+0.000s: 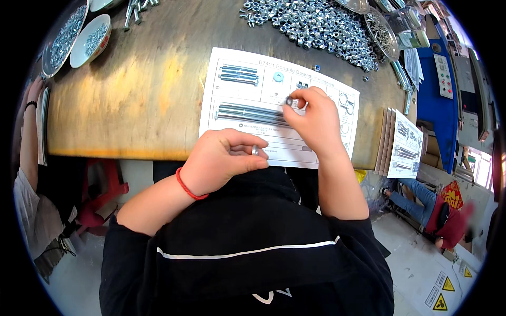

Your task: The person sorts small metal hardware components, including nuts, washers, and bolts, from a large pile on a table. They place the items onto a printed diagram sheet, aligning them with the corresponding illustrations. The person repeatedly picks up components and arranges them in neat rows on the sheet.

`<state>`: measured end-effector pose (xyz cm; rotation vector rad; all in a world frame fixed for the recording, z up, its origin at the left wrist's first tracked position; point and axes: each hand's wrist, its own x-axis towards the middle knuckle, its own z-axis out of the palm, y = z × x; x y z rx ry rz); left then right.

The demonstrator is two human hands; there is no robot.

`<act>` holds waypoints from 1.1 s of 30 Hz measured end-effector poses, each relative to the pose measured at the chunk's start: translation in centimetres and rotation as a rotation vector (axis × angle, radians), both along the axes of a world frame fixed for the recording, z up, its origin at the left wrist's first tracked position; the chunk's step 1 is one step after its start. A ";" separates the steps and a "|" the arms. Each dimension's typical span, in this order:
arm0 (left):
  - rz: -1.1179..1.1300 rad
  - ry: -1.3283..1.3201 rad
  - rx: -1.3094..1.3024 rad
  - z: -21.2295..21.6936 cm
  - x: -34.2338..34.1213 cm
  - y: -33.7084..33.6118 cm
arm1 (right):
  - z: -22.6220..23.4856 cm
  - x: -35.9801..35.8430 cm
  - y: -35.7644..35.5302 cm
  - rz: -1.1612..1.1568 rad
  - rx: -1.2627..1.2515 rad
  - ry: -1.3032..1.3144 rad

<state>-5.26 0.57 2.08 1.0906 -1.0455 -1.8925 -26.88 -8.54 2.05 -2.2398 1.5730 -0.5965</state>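
With the middle of the view as the clock's hub, one co-worker's bare forearm [31, 121] with a dark band on its wrist lies at nine o'clock. Three bowls sit toward ten and eleven: a wide one [64, 45] and a white one [90, 42], both filled with many small metal parts, and a third [104, 4] cut by the edge. At eleven lies one cluster of long bolts [134, 11], too overlapped to count.

The person's left hand [224, 158], one red cord [188, 187] at its wrist, is just off the hub toward nine; its thumb and fingers are closed on one silver ring [255, 150]. One printed sheet [287, 138] lies toward one o'clock beneath both hands. Above it, one small dark round part [289, 101] is pinched between thumb and forefinger of the right hand [316, 121], toward two.

One large pile of nuts [321, 29], beyond counting, spreads at one o'clock; two loose nuts [317, 68] lie near its lower edge. One stack of printed cards [405, 147] stands at three.
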 end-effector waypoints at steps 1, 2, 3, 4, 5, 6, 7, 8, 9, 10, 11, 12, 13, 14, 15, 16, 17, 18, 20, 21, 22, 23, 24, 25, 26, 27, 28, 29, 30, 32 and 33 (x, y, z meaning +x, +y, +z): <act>0.001 0.008 0.006 -0.2 0.3 0.0 | -0.6 0.4 -0.8 -0.032 0.006 0.071; 0.002 0.016 0.011 -0.3 0.6 -0.1 | -1.2 1.0 -1.4 -0.066 0.013 0.142; 0.005 0.026 0.031 -0.2 0.9 -0.2 | -1.6 1.5 -2.0 -0.090 0.023 0.210; 0.018 0.033 0.034 -0.2 1.2 -0.3 | -1.7 1.9 -2.4 -0.095 0.017 0.231; 0.028 0.040 0.038 -0.3 1.4 -0.5 | -1.7 2.2 -2.7 -0.101 0.009 0.253; 0.041 0.047 0.042 -0.4 1.6 -0.6 | -1.7 2.5 -2.9 -0.105 0.003 0.275; 0.060 0.062 0.058 -0.4 1.7 -0.8 | -1.6 2.7 -3.1 -0.112 0.022 0.302; 0.077 0.076 0.073 -0.5 1.8 -1.0 | -1.2 2.9 -3.3 -0.120 0.040 0.328; 0.097 0.091 0.089 -0.6 2.0 -1.1 | -0.8 3.1 -3.4 -0.125 0.058 0.356; 0.105 0.084 0.096 -0.6 2.1 -1.4 | -0.4 3.1 -3.3 -0.122 0.069 0.322; 0.112 0.076 0.102 -0.6 2.3 -1.7 | 0.2 2.9 -3.0 -0.120 0.079 0.287; 0.125 0.067 0.109 -0.6 2.4 -2.0 | 0.8 2.8 -2.7 -0.112 0.088 0.252; 0.137 0.065 0.114 -0.6 2.4 -2.4 | 1.6 2.6 -2.3 -0.029 0.121 0.150; 0.150 0.062 0.120 -0.4 2.3 -2.8 | 2.5 2.4 -1.8 0.054 0.154 0.047; 0.154 0.059 0.124 -0.2 2.0 -3.2 | 3.2 2.2 -1.1 0.130 0.185 -0.056; 0.140 0.041 0.112 0.0 1.7 -3.6 | 3.2 2.2 -0.6 0.198 0.192 -0.132; 0.126 0.023 0.100 0.3 1.4 -3.9 | 3.3 2.3 -0.2 0.200 0.212 -0.153; 0.113 0.003 0.086 0.4 1.2 -4.2 | 3.3 2.4 -0.1 0.202 0.230 -0.176; 0.136 -0.021 0.098 0.5 1.0 -4.5 | 2.5 1.9 -0.8 0.014 0.229 -0.084; 0.145 -0.032 0.101 0.5 0.9 -4.8 | 2.1 1.6 -1.3 -0.083 0.225 -0.038; 0.169 -0.029 0.104 0.4 0.9 -5.0 | 1.8 1.6 -1.7 -0.112 0.224 0.007; 0.194 -0.026 0.107 0.2 0.9 -5.1 | 1.6 1.6 -2.2 -0.141 0.222 0.052; 0.215 -0.025 0.115 0.0 1.0 -5.1 | 1.1 1.5 -2.4 -0.173 0.227 0.096; 0.214 -0.029 0.119 0.1 1.1 -5.1 | 0.3 1.5 -2.5 -0.160 0.196 0.121; 0.213 -0.034 0.124 0.1 1.3 -5.2 | 0.1 1.7 -2.7 -0.148 0.197 0.149; 0.216 -0.039 0.131 0.1 1.4 -5.2 | -0.3 2.1 -2.8 -0.132 0.199 0.177; 0.228 -0.032 0.138 -0.1 1.5 -5.2 | -0.5 2.2 -2.9 -0.116 0.202 0.205; 0.241 -0.026 0.146 -0.3 1.5 -5.2 | -0.6 2.2 -2.9 -0.114 0.218 0.209; 0.254 -0.019 0.151 -0.4 1.5 -5.2 | -0.6 2.2 -3.1 -0.112 0.232 0.213; 0.254 -0.033 0.152 -0.5 1.5 -5.3 | -0.4 2.3 -3.1 -0.108 0.221 0.213; 0.255 -0.039 0.147 -0.5 1.5 -5.4 | -0.2 2.3 -3.0 -0.107 0.192 0.209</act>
